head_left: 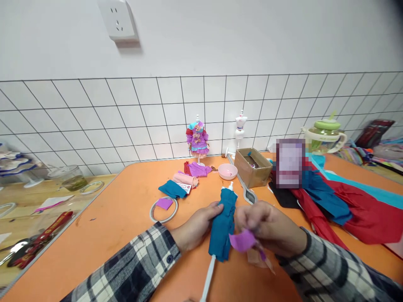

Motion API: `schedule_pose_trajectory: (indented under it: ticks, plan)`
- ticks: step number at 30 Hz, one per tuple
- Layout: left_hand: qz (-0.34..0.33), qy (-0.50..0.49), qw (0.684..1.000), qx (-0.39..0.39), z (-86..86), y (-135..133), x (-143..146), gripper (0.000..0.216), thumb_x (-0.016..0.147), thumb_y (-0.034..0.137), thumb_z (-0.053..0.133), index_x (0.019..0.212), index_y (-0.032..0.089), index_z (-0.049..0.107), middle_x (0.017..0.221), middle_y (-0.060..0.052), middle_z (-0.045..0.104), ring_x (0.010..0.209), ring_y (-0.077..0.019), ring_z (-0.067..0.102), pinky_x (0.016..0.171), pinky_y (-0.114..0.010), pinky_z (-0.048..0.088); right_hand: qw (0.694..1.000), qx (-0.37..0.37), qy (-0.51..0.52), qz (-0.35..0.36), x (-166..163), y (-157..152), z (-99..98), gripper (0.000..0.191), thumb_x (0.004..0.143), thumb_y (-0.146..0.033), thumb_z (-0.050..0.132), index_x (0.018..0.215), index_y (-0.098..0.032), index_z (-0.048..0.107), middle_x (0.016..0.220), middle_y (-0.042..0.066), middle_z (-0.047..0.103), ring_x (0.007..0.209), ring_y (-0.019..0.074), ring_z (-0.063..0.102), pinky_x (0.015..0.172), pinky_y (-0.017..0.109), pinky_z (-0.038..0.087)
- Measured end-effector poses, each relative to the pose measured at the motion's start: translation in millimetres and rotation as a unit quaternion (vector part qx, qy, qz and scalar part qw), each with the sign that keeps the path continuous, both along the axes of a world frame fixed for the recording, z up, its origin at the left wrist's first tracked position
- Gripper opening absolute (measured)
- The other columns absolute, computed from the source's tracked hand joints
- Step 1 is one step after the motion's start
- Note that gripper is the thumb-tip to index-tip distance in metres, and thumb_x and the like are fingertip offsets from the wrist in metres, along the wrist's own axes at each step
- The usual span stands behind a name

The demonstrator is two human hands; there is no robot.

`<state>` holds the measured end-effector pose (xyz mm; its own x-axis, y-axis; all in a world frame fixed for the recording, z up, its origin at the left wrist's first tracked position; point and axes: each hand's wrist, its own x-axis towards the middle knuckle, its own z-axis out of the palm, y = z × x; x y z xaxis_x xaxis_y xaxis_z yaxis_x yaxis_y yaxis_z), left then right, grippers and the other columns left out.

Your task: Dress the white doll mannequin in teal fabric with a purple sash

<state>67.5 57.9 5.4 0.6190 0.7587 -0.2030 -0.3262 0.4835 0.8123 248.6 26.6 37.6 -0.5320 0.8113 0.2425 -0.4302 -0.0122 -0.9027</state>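
In the head view, my left hand (200, 224) is closed around a small doll dress form (223, 224) wrapped in teal cloth. The form is tilted, its white neck knob pointing away and its white stand rod (208, 279) toward me. Just right of the form, my right hand (267, 224) is closed with curled fingers, somewhat blurred by motion. A purple fabric scrap (243, 241) hangs at those fingers and appears to be in their grip; the exact hold is hidden. Below it a pale tan scrap (256, 258) shows against the table.
A tape roll (151, 209) and folded teal cloth (173, 189) lie left. Behind stand a dressed doll form (197, 138), a bare form (241, 126), a pink bowl (228, 171) and a cardboard box (256, 174). Red cloth (365, 205) and a pitcher (324, 138) are right.
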Motion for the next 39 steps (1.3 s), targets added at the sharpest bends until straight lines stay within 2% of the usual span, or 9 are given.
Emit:
schedule_pose_trajectory:
  ticks: [3,9,14,18,20,24,29,35,39]
  plan:
    - [-0.030,-0.031,0.999,-0.015,-2.9,-6.1,5.9,0.024,0.081,0.034,0.070,0.095,0.015,0.064,0.086,-0.005,0.066,0.079,-0.0189,0.063,0.078,-0.030,0.046,0.998,0.022,0.008,-0.062,-0.3,-1.0,2.5,0.015,0.078,-0.040,0.075,0.075,-0.025,0.074,0.079,0.000,0.062,0.052,0.0074,0.050,0.045,0.020,0.038]
    - [-0.004,-0.071,0.997,0.002,-11.2,-3.6,8.3,0.016,0.077,0.020,0.072,0.091,0.016,0.065,0.079,-0.002,0.063,0.071,-0.0130,0.058,0.069,-0.023,0.044,0.937,0.139,-0.273,-0.170,8.2,12.8,6.0,0.018,0.084,-0.033,0.066,0.088,-0.019,0.075,0.084,0.006,0.069,0.078,0.0174,0.061,0.071,0.029,0.050]
    - [-0.061,-0.083,0.993,-0.066,-10.6,5.0,-1.0,0.028,0.088,0.035,0.059,0.104,0.014,0.066,0.093,-0.008,0.068,0.082,-0.0182,0.064,0.079,-0.030,0.048,0.982,0.080,-0.166,-0.031,19.9,4.4,3.3,0.027,0.078,-0.044,0.072,0.090,-0.020,0.070,0.074,0.003,0.064,0.065,0.0137,0.057,0.059,0.025,0.045]
    - [-0.096,-0.020,0.995,-0.008,-11.3,2.5,-0.7,0.024,0.084,0.026,0.066,0.107,0.018,0.065,0.096,-0.005,0.068,0.082,-0.0166,0.065,0.078,-0.029,0.048,0.986,0.112,-0.121,0.026,11.2,-9.3,7.5,0.022,0.080,-0.042,0.071,0.086,-0.021,0.070,0.072,0.003,0.065,0.066,0.0149,0.059,0.061,0.027,0.045]
    - [-0.093,-0.010,0.995,0.028,-11.4,-0.5,1.1,0.028,0.083,0.025,0.069,0.110,0.019,0.064,0.100,-0.006,0.068,0.086,-0.0169,0.065,0.079,-0.028,0.048,0.966,0.170,-0.191,-0.048,3.5,-11.1,10.7,0.015,0.084,-0.033,0.065,0.080,-0.020,0.072,0.076,0.004,0.067,0.071,0.0157,0.061,0.067,0.028,0.047]
    - [-0.066,0.009,0.998,0.020,-13.0,-3.5,3.2,0.030,0.083,0.035,0.070,0.108,0.019,0.064,0.093,-0.005,0.068,0.082,-0.0164,0.065,0.071,-0.025,0.048,0.872,0.212,-0.372,-0.239,-1.5,-4.2,12.4,0.018,0.081,-0.019,0.058,0.094,-0.019,0.070,0.083,0.004,0.069,0.076,0.0177,0.063,0.071,0.029,0.047]
    - [-0.057,-0.015,0.998,-0.004,-13.7,-2.7,2.2,0.051,0.087,0.064,0.052,0.108,0.019,0.064,0.084,-0.005,0.067,0.075,-0.0170,0.063,0.068,-0.027,0.048,0.813,0.261,-0.450,-0.264,4.0,2.5,9.0,0.015,0.081,-0.021,0.058,0.091,-0.021,0.068,0.086,0.003,0.068,0.078,0.0188,0.062,0.072,0.030,0.046]
    - [-0.033,0.069,0.992,0.098,-18.1,-0.9,0.1,0.040,0.084,0.051,0.065,0.107,0.019,0.062,0.069,0.002,0.057,0.048,-0.0070,0.048,0.047,-0.018,0.037,0.789,0.280,-0.472,-0.275,2.1,5.1,1.2,0.015,0.082,-0.021,0.058,0.094,-0.022,0.067,0.093,0.004,0.069,0.086,0.0203,0.063,0.077,0.032,0.047]
    - [-0.038,0.134,0.981,0.137,-15.0,-0.3,-3.0,0.045,0.087,0.056,0.057,0.112,0.019,0.058,0.072,0.001,0.057,0.044,-0.0078,0.048,0.038,-0.018,0.033,0.770,0.292,-0.479,-0.302,8.5,10.8,-3.1,0.017,0.082,-0.025,0.061,0.097,-0.021,0.067,0.101,0.006,0.069,0.094,0.0223,0.063,0.081,0.034,0.048]
